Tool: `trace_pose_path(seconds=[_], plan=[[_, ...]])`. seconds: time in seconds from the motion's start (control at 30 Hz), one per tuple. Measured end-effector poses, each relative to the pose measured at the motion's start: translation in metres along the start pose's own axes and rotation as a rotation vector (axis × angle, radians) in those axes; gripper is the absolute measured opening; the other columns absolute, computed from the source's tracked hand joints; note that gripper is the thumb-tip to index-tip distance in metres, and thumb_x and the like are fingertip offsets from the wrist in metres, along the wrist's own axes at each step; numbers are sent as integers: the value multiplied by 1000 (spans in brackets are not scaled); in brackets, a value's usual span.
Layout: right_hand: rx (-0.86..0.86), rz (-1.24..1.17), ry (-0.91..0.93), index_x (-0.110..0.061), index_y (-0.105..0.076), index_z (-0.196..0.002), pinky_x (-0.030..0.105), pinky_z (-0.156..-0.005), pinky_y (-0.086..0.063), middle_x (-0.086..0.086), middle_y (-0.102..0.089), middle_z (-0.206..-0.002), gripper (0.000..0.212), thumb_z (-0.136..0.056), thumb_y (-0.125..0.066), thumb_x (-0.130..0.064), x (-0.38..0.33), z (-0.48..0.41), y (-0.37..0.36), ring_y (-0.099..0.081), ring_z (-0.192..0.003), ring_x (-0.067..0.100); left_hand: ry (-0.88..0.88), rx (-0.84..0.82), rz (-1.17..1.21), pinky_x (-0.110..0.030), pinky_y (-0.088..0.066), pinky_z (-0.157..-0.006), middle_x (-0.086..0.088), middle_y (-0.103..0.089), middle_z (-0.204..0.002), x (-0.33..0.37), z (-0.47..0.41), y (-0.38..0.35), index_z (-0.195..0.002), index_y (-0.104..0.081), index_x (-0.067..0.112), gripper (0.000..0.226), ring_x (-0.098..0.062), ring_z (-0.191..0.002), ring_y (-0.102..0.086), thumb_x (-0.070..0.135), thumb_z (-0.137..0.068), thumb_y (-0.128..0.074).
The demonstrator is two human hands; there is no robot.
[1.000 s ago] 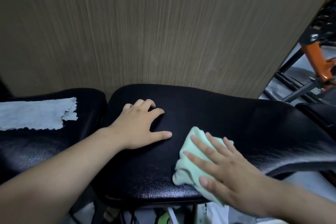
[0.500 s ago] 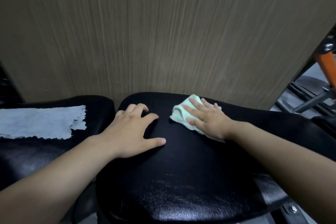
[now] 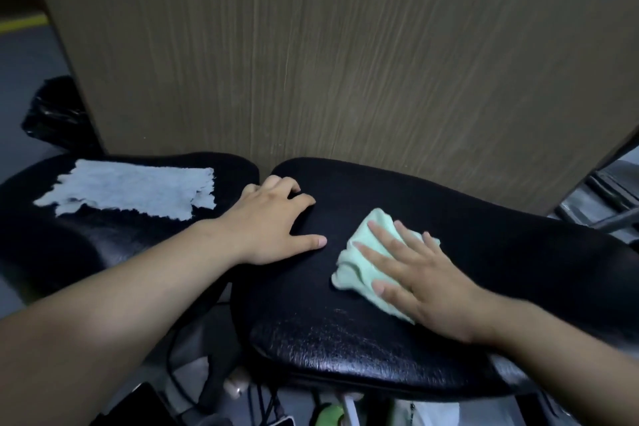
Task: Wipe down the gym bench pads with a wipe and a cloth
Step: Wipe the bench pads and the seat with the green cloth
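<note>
1 wooden panel (image 3: 345,45) backs the right pad (image 3: 501,253)

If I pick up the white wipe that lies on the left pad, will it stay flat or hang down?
Probably it hangs limp: the wipe looks thin and lies flat along the left pad. Its ragged edges suggest that it may tear easily if pulled.

The person is working bare-armed: the left forearm (image 3: 114,315) and right forearm (image 3: 553,349) are showing uncovered right to the frame's edge. The left hand (image 3: 273,221) and right hand (image 3: 425,280) are showing bare, nails trimmed short.
</note>
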State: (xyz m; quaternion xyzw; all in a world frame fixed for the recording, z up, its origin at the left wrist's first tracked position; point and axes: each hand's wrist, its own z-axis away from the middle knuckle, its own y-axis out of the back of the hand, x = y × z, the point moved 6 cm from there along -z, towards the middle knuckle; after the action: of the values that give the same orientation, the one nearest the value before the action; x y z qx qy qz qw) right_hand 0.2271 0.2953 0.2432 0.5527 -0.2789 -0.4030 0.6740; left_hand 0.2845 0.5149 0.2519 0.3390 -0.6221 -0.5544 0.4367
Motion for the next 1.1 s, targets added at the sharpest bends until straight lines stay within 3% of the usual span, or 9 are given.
trace_pose_path(seconds=[0.17,0.37,0.47,0.6,0.8,0.93,1.1], plan=[[-10,22,125,-64,12,-142,41,-114,22,-26,36,-152,54,-94,-10,-69,-51,45,-21,39,-140,10,-12,23,-12,-46,-28,-112,1,-34,-148,-5,1,0,-147,-39,31,77,-17,-139,-24,77,-86,-39],[-17,-55,136,-68,2,-141,39,-115,21,-32,30,-153,54,-93,-20,-70,-36,19,-9,34,-142,6,0,28,-17,-48,-28,-112,2,-34,-147,-9,3,-1,-147,-39,32,79,-17,-139,-24,79,-84,-35],[24,-87,33,-66,-5,-142,45,-120,13,-28,21,-157,54,-90,-21,-69,-1,-26,4,24,-147,10,8,31,-31,-48,-26,-114,2,-33,-148,-9,2,-2,-147,-38,33,81,-17,-140,-23,80,-82,-31],[104,-146,-145,-52,-14,-150,50,-120,8,-17,6,-163,52,-101,-32,-53,51,-89,26,12,-151,17,18,32,-24,-47,-24,-115,4,-31,-150,-9,3,-4,-148,-34,34,88,-16,-141,-21,85,-77,-22],[133,-100,-281,-46,-14,-153,58,-117,1,-8,-3,-165,52,-103,-27,-53,86,-139,39,3,-152,25,19,51,7,-48,-23,-116,7,-28,-152,-12,7,-5,-149,-33,36,94,-14,-141,-23,86,-71,-11],[119,-93,-222,-47,-9,-152,56,-119,3,-11,4,-165,51,-103,-23,-53,67,-121,33,8,-152,23,36,41,9,-47,-22,-116,7,-29,-151,-16,10,-2,-149,-35,33,80,-14,-140,-24,80,-84,-31],[26,9,54,-63,6,-144,49,-119,9,-21,24,-159,56,-90,-9,-70,-8,-40,8,25,-148,17,37,79,1,-46,-25,-113,6,-36,-146,-26,12,1,-145,-40,31,74,-15,-137,-27,76,-86,-37]])
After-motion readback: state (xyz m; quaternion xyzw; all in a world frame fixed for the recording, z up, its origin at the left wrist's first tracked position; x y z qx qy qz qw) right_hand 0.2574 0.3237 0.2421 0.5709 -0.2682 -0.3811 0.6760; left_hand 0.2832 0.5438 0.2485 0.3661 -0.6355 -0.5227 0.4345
